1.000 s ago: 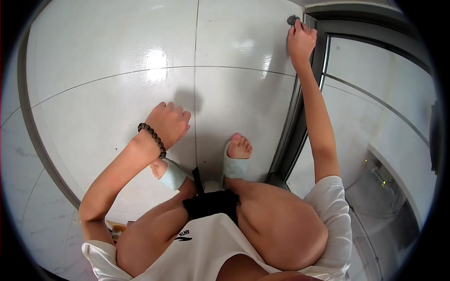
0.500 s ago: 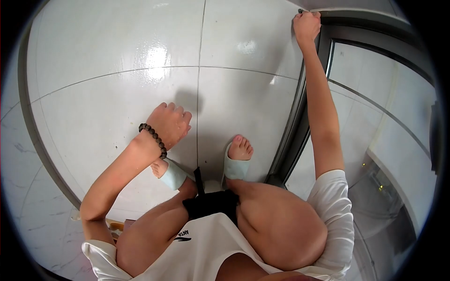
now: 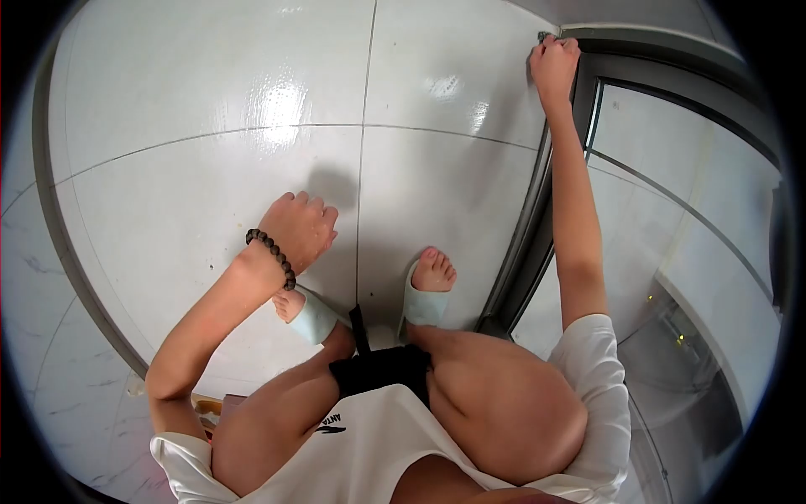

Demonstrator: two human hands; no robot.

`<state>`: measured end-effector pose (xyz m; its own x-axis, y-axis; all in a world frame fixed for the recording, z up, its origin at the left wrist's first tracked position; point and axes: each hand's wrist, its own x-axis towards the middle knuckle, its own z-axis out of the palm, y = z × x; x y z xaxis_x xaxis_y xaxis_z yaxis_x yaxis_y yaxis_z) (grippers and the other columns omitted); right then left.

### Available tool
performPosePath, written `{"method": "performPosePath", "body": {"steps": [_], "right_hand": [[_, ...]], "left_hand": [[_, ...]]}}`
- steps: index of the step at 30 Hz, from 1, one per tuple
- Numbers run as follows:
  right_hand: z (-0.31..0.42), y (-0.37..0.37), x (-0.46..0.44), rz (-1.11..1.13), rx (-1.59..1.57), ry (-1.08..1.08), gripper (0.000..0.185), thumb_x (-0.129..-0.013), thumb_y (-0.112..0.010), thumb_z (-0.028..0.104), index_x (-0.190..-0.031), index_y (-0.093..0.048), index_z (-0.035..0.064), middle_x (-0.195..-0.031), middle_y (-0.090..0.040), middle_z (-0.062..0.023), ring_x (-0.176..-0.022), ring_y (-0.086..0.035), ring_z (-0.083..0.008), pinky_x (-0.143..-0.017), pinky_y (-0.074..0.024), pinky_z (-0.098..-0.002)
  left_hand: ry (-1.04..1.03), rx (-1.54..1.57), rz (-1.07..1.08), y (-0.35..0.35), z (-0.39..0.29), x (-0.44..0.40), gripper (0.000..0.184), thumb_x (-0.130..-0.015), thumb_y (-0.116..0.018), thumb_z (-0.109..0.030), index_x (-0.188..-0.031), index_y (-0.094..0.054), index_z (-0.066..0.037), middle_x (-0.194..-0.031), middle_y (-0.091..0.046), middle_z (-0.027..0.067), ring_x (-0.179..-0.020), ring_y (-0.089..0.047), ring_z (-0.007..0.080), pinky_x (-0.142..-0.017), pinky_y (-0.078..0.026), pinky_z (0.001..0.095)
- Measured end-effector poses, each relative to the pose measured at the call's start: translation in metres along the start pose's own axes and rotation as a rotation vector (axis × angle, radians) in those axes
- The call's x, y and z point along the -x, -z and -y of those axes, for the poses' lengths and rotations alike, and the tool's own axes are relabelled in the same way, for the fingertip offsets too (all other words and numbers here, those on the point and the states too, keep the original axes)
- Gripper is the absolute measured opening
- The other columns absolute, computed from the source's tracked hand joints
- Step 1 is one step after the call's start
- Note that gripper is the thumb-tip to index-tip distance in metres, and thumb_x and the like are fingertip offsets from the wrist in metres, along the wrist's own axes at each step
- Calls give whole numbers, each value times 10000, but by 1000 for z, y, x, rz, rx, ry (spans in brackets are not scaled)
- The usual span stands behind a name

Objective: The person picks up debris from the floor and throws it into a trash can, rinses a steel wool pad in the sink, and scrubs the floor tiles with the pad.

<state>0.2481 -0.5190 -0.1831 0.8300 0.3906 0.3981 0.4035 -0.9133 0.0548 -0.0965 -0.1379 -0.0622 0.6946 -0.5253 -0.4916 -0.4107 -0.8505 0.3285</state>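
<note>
My right hand [image 3: 556, 71] is closed at the far corner of the dark metal door track [image 3: 534, 197], the arm stretched out along it. A small, rough grey wad [image 3: 544, 37] pokes out past its fingers; most of it is hidden. Over the wet tiled floor [image 3: 201, 185] hangs my left hand [image 3: 298, 227], back upward, fingers curled in a loose fist. Nothing shows in it, though the palm is turned away. A dark bead bracelet [image 3: 270, 255] circles the left wrist.
My feet, in pale slippers [image 3: 426, 306], are planted below my knees. A framed glass panel [image 3: 672, 160] runs along the right side. At left a dark strip [image 3: 50, 210] separates the tiles from a marbled floor [image 3: 50, 336]. A black strap [image 3: 358, 329] dangles between my legs.
My right hand has shifted slightly toward me at the corner, and more of the grey wad shows. The left hand has dipped slightly and moved a little left. The view has tilted slightly.
</note>
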Motion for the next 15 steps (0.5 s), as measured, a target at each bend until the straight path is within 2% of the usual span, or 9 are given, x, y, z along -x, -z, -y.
{"method": "performPosePath", "body": {"steps": [1,3,4,6,10,12,15], "right_hand": [[1,-1,-10,-1,1,-2,235,-825,-601,133,-857,-678,-87,-997,-579,-245,-929,-555,-397,-817,-473,-484],[11,-2,-26,17,43,-187,224,-822,-607,130,-849,-682,-80,-1004,-589,-241,-966,-554,-403,-837,-476,-479],[15,-5,-34,11,46,-186,224,-822,-607,130,-849,-682,-80,-1004,-589,-241,-966,-554,-403,-837,-476,-479],[21,-6,-43,-17,161,-271,247,-834,-615,134,-919,-717,-74,-1017,-614,-287,-986,-601,-442,-858,-516,-509],[28,13,-28,-50,80,-289,256,-832,-604,121,-955,-714,-73,-1025,-622,-281,-995,-591,-443,-896,-494,-503],[33,23,5,-3,119,-156,291,-834,-613,109,-1047,-688,-74,-1119,-565,-260,-1058,-523,-393,-914,-457,-461],[76,50,75,-116,-57,-140,415,-828,-600,4,-1238,-637,-40,-1194,-539,-235,-1098,-503,-392,-947,-449,-469]], "left_hand": [[-7,-4,-16,-1,-1,0,210,-937,-637,-264,-886,-627,-60,-818,-621,77,-805,-613,239,-734,-501,368],[-10,-11,-18,3,-5,1,208,-934,-641,-261,-884,-627,-60,-817,-622,76,-803,-611,238,-732,-500,365],[-9,-21,-23,5,-6,1,205,-930,-645,-259,-882,-626,-60,-816,-622,75,-801,-610,238,-730,-500,361],[-25,-15,-62,7,-7,0,201,-927,-648,-255,-882,-626,-60,-815,-621,74,-802,-610,238,-729,-500,360],[-51,-35,-97,9,-13,1,189,-913,-660,-244,-879,-627,-61,-812,-621,72,-800,-609,235,-726,-496,355],[-62,-49,-106,3,-12,2,190,-910,-663,-246,-880,-628,-62,-813,-621,71,-795,-609,232,-720,-495,356],[-80,-66,-135,-5,-12,3,194,-903,-672,-252,-873,-629,-65,-806,-619,68,-784,-609,226,-705,-490,358]]}}
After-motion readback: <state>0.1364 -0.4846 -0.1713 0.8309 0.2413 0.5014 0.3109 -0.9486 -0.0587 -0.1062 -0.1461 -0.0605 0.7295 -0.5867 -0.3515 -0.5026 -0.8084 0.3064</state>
